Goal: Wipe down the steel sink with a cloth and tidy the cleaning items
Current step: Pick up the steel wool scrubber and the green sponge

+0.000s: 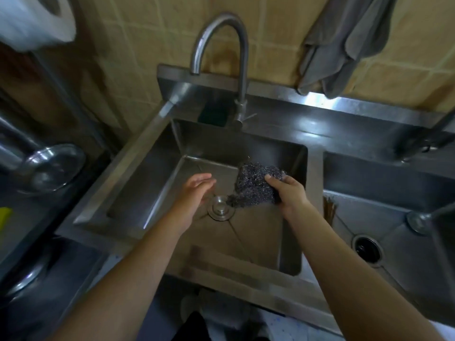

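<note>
The right hand (291, 193) is low inside the left basin of the steel sink (138, 178), toward its back right corner. Its grip is closed on a dark wire scourer (253, 185), with the thumb laid across the top and the fingers curled underneath. The scourer bunches out to the left of the hand, and its lower edge hangs just beside the round drain plug (220, 207) in the basin floor. The left hand (197, 193) hovers over the basin just left of the plug, palm turned inward and fingers straight and loose, holding nothing. It is near the scourer but apart from it. A curved steel tap (221, 57) rises from the back ledge and arches over the basin. Just left of its base, on the ledge, sits a dark green block, possibly a sponge (211, 115), though the view is too dim to be sure. A grey cloth (344, 45) hangs against the tiled wall above the back ledge, well apart from both hands. To the right lies a second basin (394, 217) with an open drain (368, 249), and brown bristles (330, 210) stand at the divider between the two basins. A white roll (34, 20) shows blurred at the upper left, above a shiny steel lid (54, 168).
</note>
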### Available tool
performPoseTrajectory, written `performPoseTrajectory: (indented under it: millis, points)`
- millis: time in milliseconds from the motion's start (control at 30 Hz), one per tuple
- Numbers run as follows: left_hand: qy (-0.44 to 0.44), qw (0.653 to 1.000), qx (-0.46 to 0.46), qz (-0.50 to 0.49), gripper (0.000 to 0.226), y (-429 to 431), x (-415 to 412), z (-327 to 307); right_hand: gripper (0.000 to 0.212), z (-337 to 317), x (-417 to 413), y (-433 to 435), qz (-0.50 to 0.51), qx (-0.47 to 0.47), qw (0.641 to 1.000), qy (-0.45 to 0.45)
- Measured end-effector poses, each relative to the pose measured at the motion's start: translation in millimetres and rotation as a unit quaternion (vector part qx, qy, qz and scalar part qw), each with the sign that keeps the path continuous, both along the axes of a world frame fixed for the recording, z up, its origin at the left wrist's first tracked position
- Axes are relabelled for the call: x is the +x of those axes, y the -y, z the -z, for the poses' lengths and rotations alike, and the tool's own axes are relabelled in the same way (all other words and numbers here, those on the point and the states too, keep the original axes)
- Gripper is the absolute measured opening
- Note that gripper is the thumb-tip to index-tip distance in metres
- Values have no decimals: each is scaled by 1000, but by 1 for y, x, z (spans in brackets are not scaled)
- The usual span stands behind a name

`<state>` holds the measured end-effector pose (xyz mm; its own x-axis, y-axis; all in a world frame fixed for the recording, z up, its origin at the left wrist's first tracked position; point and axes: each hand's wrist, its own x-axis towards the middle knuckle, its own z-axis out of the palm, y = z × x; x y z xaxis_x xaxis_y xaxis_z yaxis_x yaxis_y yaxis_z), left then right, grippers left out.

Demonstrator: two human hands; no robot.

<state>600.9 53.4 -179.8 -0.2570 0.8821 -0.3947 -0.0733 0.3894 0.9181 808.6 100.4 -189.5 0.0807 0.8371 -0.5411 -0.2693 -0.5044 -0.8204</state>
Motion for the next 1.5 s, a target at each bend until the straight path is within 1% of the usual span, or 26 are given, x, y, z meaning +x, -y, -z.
performPoseTrajectory:
  millis: [100,267,433,533,633,767,933,1033,1100,1267,1333,1400,1500]
  points:
    - [8,1000,12,-11,11,-22,-48,-4,14,-1,-41,-18,19,-5,1000,-1]
    - [15,1000,9,-23,9,-59,-119,-11,19,-6,-103,-49,22,-24,999,30]
    - [29,998,3,-51,19,-99,-162,-14,15,-11,-143,-76,36,-21,998,48]
    - [45,997,-14,-59,23,-125,-175,-13,17,-14,-156,-94,49,-23,997,47]
    - [46,998,-17,-35,22,-150,-178,-8,31,-12,-163,-113,61,-34,996,52]
    - [47,999,-17,-4,28,-187,-172,0,40,-5,-169,-136,77,-47,995,40]
    - [37,998,-24,32,29,-241,-158,15,34,20,-178,-161,80,-66,994,18]
    - [9,997,-34,61,35,-272,-150,27,37,37,-182,-170,82,-75,994,14]
    - [-28,996,-33,83,39,-291,-145,35,36,47,-180,-174,86,-88,992,4]
    - [-150,978,-24,146,34,-321,-129,52,19,62,-171,-179,82,-103,991,-9]
    - [-185,969,-28,161,32,-326,-124,57,22,66,-167,-179,87,-107,990,-7]
    - [-194,966,-31,168,29,-329,-120,61,27,70,-163,-178,90,-114,989,-7]
    - [-162,976,-35,144,30,-332,-114,65,31,75,-159,-176,91,-123,988,-10]
